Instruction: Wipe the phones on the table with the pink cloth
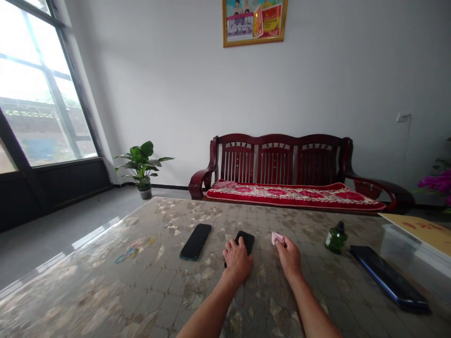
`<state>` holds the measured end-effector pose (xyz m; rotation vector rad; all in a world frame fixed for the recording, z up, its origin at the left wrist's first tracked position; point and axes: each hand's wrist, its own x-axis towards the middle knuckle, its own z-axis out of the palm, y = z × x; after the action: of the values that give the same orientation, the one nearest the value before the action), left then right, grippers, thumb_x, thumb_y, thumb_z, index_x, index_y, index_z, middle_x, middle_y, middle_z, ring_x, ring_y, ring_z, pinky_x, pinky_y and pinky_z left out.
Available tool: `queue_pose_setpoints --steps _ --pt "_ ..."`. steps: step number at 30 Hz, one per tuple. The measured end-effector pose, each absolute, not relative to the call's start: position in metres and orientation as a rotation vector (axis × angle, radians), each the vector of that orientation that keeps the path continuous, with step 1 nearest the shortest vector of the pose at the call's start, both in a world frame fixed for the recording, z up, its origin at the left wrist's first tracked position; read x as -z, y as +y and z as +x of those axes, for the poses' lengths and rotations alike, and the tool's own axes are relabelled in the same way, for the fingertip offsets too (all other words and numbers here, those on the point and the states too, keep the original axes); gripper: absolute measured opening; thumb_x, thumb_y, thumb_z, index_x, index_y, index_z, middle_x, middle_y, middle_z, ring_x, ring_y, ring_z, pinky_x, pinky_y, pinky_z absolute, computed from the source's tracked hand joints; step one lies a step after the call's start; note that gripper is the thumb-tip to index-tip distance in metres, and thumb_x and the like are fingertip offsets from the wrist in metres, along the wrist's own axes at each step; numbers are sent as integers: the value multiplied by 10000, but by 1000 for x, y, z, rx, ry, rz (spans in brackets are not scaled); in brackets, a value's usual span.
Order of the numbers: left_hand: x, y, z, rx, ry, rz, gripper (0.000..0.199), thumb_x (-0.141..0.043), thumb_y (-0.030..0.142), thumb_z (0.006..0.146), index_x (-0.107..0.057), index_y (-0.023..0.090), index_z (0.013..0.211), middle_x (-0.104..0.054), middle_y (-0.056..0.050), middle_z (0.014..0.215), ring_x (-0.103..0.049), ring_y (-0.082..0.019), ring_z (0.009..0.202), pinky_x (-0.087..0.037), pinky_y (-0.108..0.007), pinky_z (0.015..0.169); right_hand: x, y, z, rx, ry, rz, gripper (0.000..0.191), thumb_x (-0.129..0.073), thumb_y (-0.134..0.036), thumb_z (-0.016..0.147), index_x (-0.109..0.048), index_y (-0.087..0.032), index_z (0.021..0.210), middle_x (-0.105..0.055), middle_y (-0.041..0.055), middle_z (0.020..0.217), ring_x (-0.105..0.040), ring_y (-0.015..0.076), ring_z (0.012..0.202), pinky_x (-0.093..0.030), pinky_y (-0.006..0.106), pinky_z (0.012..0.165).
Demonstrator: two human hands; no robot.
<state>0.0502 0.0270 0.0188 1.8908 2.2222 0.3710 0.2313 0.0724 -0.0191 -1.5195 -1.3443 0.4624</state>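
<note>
My left hand (237,257) lies over a black phone (248,240) in the middle of the table, its fingers spread on the screen and partly hiding it. To the right, my right hand (289,255) pinches a small pink cloth (276,238) between thumb and fingers, just above or on the tabletop. Another dark phone (196,241) lies flat to the left of my left hand. Beyond my right hand stands a green bottle (336,238) with a black cap.
The patterned table (141,291) holds coloured rubber bands (132,252) at left. A dark blue case-like object (389,277) and a clear box (412,244) with a tan paper (419,227) are at right. Behind are a wooden bench (275,159) and a potted plant (143,164).
</note>
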Motion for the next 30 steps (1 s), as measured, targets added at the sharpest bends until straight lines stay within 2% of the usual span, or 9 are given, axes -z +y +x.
queue_pose_setpoints --steps 4,7,10,12,15,17,20,26,30 --pt "-20 27 48 -371 2162 1879 703 -592 323 778 -383 134 1422 -451 -237 1353 -422 -399 1233 -365 -480 937 19 72 231 -488 -1324 -1495 473 -462 -508 712 -704 -165 930 -714 74 768 -628 249 705 -449 289 620" --pt "-25 29 31 -368 2056 1893 623 -586 353 798 -472 133 1370 -509 -219 1316 -463 -393 1212 -397 -464 933 21 73 231 -507 -1305 -1474 465 -473 -500 713 -706 -164 934 -712 67 760 -624 241 696 -448 283 611" --pt "-30 24 3 -420 1869 1994 417 -506 312 870 -587 191 1261 -617 -112 1209 -532 -268 1172 -385 -325 990 23 74 231 -523 -1277 -1455 491 -476 -507 714 -708 -155 967 -707 60 749 -618 234 682 -444 281 600" --pt "-29 15 -17 -458 1774 2045 419 -521 311 866 -584 208 1267 -622 -82 1218 -544 -239 1157 -392 -291 991 25 75 232 -531 -1260 -1440 515 -481 -519 708 -709 -147 981 -703 57 741 -612 229 673 -442 282 597" --pt "-20 0 -38 -539 1603 2158 559 -682 313 748 -575 219 1288 -560 -72 1327 -483 -266 1227 -359 -332 1049 25 76 232 -549 -1245 -1415 521 -501 -533 695 -714 -146 972 -696 47 716 -598 217 655 -438 278 591" --pt "-11 -7 -45 -622 1500 2218 617 -716 302 728 -555 230 1319 -526 -75 1374 -457 -277 1254 -341 -365 1072 25 76 232 -562 -1244 -1399 504 -518 -528 690 -717 -152 961 -689 36 695 -589 209 643 -436 274 584" --pt "-4 -9 -47 -697 1445 2250 603 -730 287 735 -565 240 1313 -533 -76 1366 -468 -278 1245 -335 -389 1079 24 75 231 -572 -1249 -1379 489 -521 -515 694 -720 -154 957 -671 21 663 -577 199 617 -434 269 570" --pt "-7 -2 -46 -627 1422 2299 538 -762 315 727 -624 269 1245 -551 -61 1334 -492 -281 1216 -388 -377 1028 24 73 230 -619 -1199 -1327 502 -514 -491 714 -715 -128 998 -635 4 604 -540 172 531 -429 262 523" --pt "-10 -1 -44 -595 1423 2358 567 -791 333 704 -623 291 1244 -561 -50 1315 -512 -280 1191 -410 -368 997 25 74 228 -540 -1253 -1285 455 -514 -463 743 -726 -148 995 -681 26 666 -584 186 588 -470 271 558"
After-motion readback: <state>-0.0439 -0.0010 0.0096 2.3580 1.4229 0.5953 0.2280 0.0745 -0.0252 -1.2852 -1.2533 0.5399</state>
